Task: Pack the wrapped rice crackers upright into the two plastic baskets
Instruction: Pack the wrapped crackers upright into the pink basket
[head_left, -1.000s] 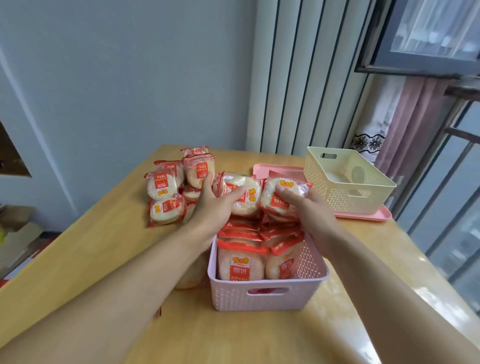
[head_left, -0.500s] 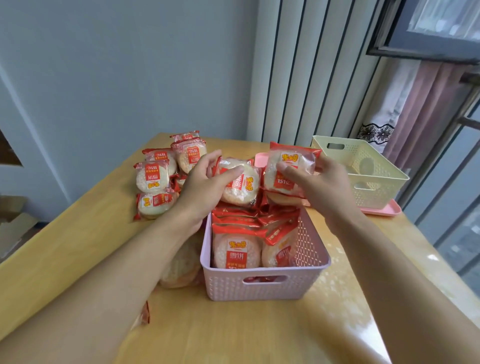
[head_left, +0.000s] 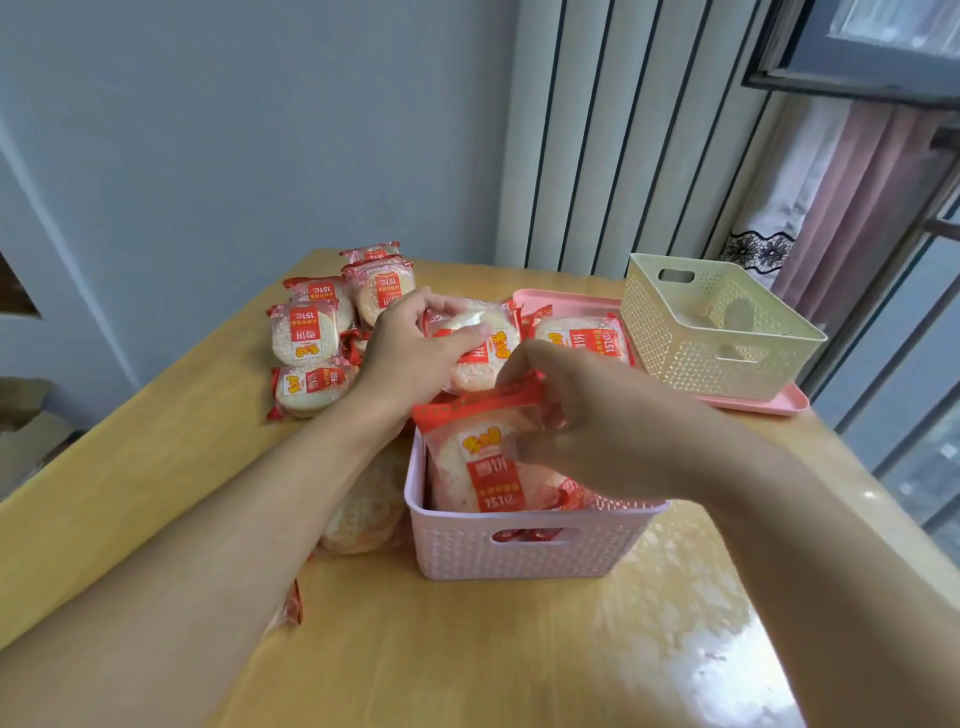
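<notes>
Nearest on the glossy yellow-wood table (head_left: 467, 649) stands the pale pink perforated plastic basket (head_left: 519, 551), rectangular, with a slot handle cut in its near wall through which red wrappers show. Inside it, one round rice cracker in a clear wrapper with red ends and a red label (head_left: 480, 462) stands upright against the near wall; how many more stand behind it cannot be counted, as the right hand covers them. The right hand (head_left: 602, 431) reaches over the basket from the right, its fingers curled and pinching the crinkled red top edge of that upright cracker.

Just left of the basket, under the left forearm, a further wrapped cracker (head_left: 363, 504) lies on the table touching the basket's left wall, and a red wrapper corner (head_left: 293, 608) shows below the arm.

Beyond the basket, the left hand (head_left: 410, 353) grips a second wrapped round cracker (head_left: 478, 353) held above the table, thumb over its top edge and fingers curled round its left side. Beside it on the right, another wrapped cracker (head_left: 587, 338) lies tilted against the near-left end of a flat pink plastic tray (head_left: 753, 405).

Left of the hand, a loose heap of at least five wrapped crackers (head_left: 311, 338) rests on the table, labels mostly upside down.

Farthest right, the cream-coloured perforated plastic basket (head_left: 727, 358), with slot handles, stands on the pink tray; nothing plainly shows inside it.
</notes>
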